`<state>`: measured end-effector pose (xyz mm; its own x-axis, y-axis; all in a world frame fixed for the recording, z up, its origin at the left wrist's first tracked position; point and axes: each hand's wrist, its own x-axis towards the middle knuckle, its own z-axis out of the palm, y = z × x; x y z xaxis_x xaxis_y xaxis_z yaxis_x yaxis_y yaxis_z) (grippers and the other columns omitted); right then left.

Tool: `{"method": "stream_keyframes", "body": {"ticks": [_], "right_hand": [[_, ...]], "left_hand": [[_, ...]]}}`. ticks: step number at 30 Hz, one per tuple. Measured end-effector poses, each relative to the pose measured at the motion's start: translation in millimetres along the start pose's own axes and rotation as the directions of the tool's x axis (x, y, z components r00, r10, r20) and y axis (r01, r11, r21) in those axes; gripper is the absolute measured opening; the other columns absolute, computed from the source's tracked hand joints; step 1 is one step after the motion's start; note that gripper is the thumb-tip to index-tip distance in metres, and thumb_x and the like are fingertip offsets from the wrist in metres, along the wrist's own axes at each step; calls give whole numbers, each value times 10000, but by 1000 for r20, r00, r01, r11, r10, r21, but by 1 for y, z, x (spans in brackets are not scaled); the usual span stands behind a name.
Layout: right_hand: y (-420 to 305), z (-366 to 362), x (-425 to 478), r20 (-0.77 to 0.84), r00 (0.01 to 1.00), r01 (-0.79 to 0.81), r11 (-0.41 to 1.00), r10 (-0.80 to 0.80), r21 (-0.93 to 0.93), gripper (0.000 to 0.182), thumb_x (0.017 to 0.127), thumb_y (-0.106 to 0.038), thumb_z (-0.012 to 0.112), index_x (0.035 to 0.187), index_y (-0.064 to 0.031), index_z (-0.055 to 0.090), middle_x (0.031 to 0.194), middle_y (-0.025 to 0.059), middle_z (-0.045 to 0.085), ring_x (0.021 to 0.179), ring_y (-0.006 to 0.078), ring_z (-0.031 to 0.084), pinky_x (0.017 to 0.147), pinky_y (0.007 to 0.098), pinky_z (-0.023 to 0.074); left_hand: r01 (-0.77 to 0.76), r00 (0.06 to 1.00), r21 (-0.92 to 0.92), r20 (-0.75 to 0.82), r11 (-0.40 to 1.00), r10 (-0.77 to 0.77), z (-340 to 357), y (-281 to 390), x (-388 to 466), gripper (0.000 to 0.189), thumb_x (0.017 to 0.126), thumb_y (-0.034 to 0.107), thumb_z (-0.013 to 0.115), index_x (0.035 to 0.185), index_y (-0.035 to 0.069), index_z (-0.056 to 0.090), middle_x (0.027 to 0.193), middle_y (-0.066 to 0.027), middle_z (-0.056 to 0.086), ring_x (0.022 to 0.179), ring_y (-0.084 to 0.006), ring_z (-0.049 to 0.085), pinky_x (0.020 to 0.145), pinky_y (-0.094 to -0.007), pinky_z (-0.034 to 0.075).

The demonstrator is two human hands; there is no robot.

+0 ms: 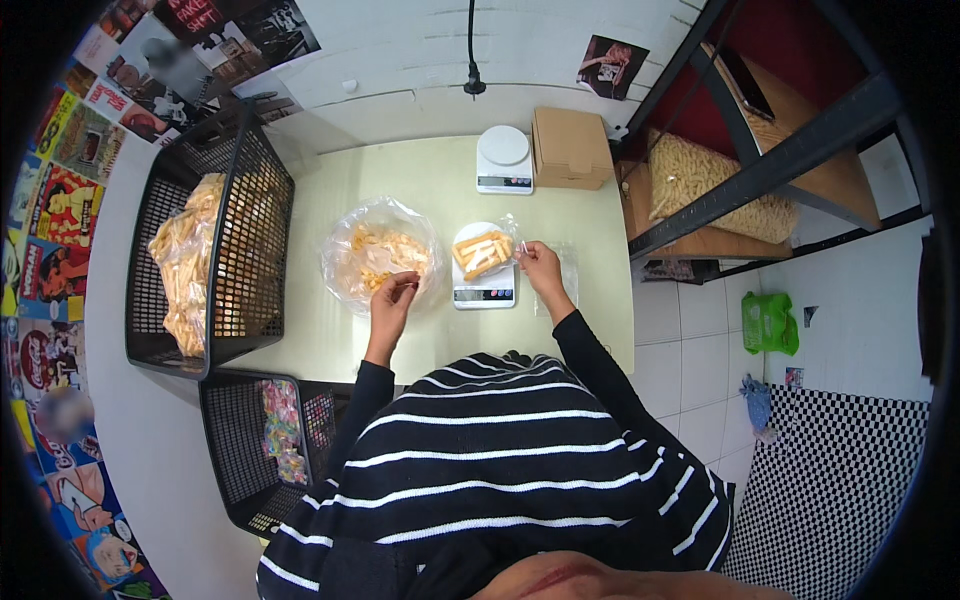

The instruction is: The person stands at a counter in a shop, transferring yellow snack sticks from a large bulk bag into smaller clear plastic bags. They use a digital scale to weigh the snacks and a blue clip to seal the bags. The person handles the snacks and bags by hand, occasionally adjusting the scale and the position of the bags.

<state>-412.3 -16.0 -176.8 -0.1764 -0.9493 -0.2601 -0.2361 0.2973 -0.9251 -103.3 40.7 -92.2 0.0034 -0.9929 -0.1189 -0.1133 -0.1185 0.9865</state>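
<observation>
My right hand point(541, 270) pinches the edge of a small clear plastic bag point(484, 253) of pale yellow snack sticks. That bag lies on the round plate of a white digital kitchen scale point(484, 294). Just left of the scale stands a large open clear plastic bag point(341, 262), with loose snack sticks point(390, 246) and broken bits inside. My left hand point(391, 304) is over its near right rim, thumb and fingertips close together. Whether anything small is between them, I cannot tell. Flat clear plastic bags point(568, 281) lie on the table beside my right wrist.
A second white scale point(504, 161) and a cardboard box point(571, 150) stand at the table's back. On the left, a black plastic basket point(251, 300) holds filled snack bags point(184, 277); a lower basket point(232, 442) holds colourful packets point(283, 427). A metal-framed shelf point(757, 180) rises on the right.
</observation>
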Motion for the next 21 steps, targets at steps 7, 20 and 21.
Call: {"method": "stream_keyframes", "body": {"ticks": [7,20,21], "right_hand": [[-115,-18,-66,288,837,535,809,-465,-245,115,851,-102,650,927,-27,693,895,130,668,827,295,642,752,367,501],[-143,-16,-120,370,802,545,828,-469,-131,98,856,-76,674,909,5,659,843,115,638,719,229,612,662,336,485],[-142,-13,-121,377,795,548,829,-476,-111,93,859,-74,669,904,7,655,841,116,635,719,235,608,662,341,482]], "left_hand": [[-172,978,180,147,968,147,34,42,-2,620,829,122,761,1383,91,485,1398,-91,507,1255,-213,509,1038,-418,426],[-46,975,-97,212,994,66,50,56,-35,154,895,77,687,1021,-10,709,930,-66,726,874,-105,663,785,-250,533],[-36,978,-91,201,995,54,46,54,-40,158,895,74,686,1028,-9,707,929,-67,726,875,-105,663,787,-253,534]]}}
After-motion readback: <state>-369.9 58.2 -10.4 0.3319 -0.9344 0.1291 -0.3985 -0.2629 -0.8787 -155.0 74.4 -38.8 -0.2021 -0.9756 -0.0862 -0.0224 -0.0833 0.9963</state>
